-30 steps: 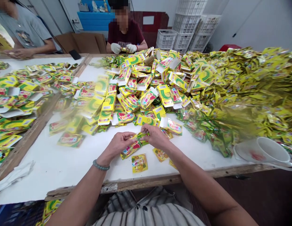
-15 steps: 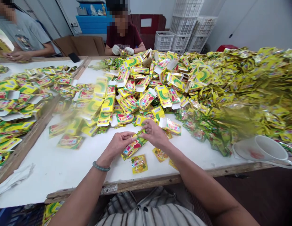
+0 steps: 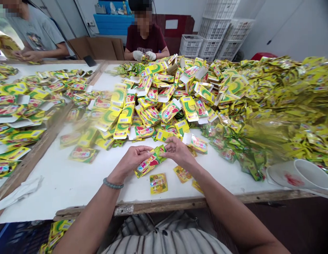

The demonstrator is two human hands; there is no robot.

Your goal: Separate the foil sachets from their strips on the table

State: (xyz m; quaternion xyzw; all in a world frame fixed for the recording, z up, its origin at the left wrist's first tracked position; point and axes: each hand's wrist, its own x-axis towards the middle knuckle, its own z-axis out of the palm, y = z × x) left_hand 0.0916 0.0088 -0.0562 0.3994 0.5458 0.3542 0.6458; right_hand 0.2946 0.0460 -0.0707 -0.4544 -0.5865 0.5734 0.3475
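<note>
My left hand (image 3: 130,161) grips a small yellow and green carton (image 3: 147,164) with fruit pictures, tilted just above the table. At its upper right end a green sachet (image 3: 160,149) shows, partly inside or against the opening; I cannot tell which. My right hand (image 3: 182,154) has its thumb and fingers closed on this sachet. Below the carton a yellow sachet with a pineapple picture (image 3: 158,183) lies flat. A second yellow sachet (image 3: 182,174) lies beside my right forearm, which partly covers another one.
A heap of cartons (image 3: 124,114) lies ahead, with a large pile of sachets (image 3: 293,98) to the right. A white plastic jug (image 3: 285,176) stands at the right edge. Wooden strips (image 3: 34,151) border the white tabletop. Two people work across the table; white crates (image 3: 191,46) stand behind.
The view has shifted slightly left. My right hand has pushed the green sachet closer to the carton's end, so less of it sticks out. My left hand keeps its hold.
</note>
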